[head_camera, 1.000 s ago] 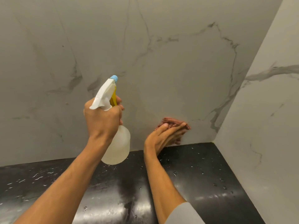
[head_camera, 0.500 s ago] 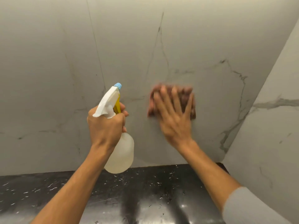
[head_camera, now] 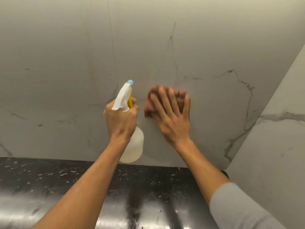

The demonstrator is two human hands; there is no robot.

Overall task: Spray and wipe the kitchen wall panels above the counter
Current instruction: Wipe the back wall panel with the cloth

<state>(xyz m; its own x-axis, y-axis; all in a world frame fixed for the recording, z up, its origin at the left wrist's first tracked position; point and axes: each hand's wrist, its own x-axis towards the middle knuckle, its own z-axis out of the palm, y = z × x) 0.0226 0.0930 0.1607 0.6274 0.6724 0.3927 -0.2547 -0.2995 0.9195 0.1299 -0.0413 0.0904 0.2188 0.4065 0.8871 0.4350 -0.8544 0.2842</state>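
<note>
Left hand [head_camera: 121,120] fisted round spray bottle [head_camera: 132,142] neck, nozzle up. Right hand [head_camera: 171,116] just beside, flat, fingers spread, pressing reddish cloth [head_camera: 149,104] (blurred) on wall panel [head_camera: 206,55]. Counter [head_camera: 49,179] below both.

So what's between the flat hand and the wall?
In the head view, a reddish-brown cloth lies between the right hand and the marble wall panel, pressed flat under the spread fingers.
</note>
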